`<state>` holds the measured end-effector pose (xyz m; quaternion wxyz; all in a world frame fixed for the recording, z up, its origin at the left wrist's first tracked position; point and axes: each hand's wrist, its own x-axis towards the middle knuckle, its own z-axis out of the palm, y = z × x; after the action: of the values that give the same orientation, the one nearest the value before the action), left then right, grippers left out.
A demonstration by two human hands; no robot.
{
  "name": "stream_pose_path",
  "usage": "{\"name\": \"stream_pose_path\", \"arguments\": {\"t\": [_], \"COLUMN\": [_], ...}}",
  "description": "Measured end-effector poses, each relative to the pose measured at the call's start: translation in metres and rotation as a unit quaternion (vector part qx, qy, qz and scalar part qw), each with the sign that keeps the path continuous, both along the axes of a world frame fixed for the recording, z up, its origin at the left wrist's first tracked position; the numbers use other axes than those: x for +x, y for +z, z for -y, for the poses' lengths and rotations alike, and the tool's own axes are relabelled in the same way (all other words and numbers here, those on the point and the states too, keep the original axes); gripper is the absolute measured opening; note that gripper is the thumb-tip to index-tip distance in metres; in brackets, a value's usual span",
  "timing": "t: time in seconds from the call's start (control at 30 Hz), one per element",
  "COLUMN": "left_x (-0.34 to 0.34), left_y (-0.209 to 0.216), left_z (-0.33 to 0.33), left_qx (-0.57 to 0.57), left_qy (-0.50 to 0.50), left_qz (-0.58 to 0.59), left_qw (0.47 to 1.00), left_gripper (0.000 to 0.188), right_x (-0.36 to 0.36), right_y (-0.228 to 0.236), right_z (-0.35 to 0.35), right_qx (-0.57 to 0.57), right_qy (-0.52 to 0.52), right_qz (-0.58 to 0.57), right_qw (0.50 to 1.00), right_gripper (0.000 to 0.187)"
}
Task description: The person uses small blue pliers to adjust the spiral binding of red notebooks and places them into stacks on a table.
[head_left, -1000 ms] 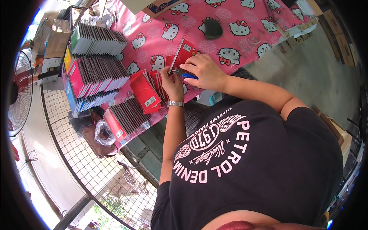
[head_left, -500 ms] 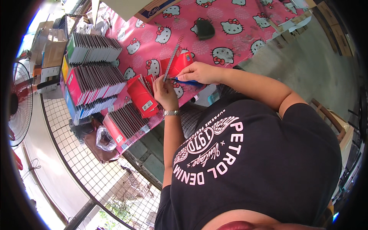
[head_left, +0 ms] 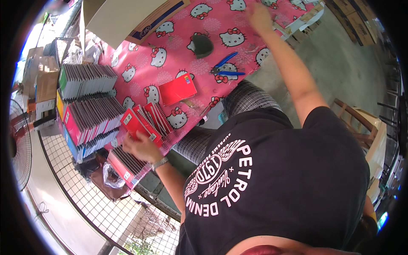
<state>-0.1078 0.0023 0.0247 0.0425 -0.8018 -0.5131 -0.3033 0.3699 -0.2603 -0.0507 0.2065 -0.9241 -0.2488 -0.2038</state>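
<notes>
My left hand [head_left: 142, 147], with a metal-banded watch at its wrist, is at the lower edge of some red spiral notebooks [head_left: 139, 123], its fingers apart. Just below it stands a row of upright spiral notebooks [head_left: 126, 162] with a red cover in front. Stretched out to the far side of the table, my right hand [head_left: 259, 19] is smeared by motion, and its fingers are unclear. Blue-handled wire cutters [head_left: 227, 68] lie with their handles spread. A single red notebook [head_left: 177, 89] lies flat between the cutters and the red pile.
Tall stacks of spiral notebooks [head_left: 91, 112] line the left side of the pink patterned table cover [head_left: 182, 55]. A dark green rounded object [head_left: 201, 46] lies mid-table. A large cardboard box [head_left: 136, 21] stands at the far left; a fan [head_left: 19, 144] is beyond the left side.
The blue-handled cutters have left my right hand and lie on the table. That hand has moved far away; my left went down-left to the notebooks. The spiral wire it held is out of sight.
</notes>
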Motion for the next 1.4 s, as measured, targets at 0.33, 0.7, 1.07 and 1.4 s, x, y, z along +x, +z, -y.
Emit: {"name": "stream_pose_path", "arguments": {"t": [0.33,0.7,1.07,1.4], "left_x": [0.098,0.113,0.122,0.129], "left_y": [-0.068,-0.028,-0.05,-0.052], "left_z": [0.031,0.018,0.021,0.025], "left_qx": [-0.059,-0.086,-0.045,-0.04], "left_qy": [-0.469,-0.479,-0.436,-0.418], "left_qz": [-0.176,-0.169,-0.125,-0.113], "left_qw": [0.864,0.857,0.89,0.901], "left_gripper": [0.028,0.024,0.021,0.021], "right_x": [0.032,-0.184,-0.192,-0.186], "right_y": [-0.017,0.032,0.026,0.021], "right_z": [-0.019,-0.07,-0.09,-0.091], "right_qx": [0.066,0.143,0.18,0.129], "right_qy": [-0.007,0.443,0.412,0.449], "right_qz": [-0.112,-0.346,-0.302,-0.414], "right_qw": [0.991,0.815,0.84,0.781], "right_gripper": [0.034,0.02,0.018,0.018]}}
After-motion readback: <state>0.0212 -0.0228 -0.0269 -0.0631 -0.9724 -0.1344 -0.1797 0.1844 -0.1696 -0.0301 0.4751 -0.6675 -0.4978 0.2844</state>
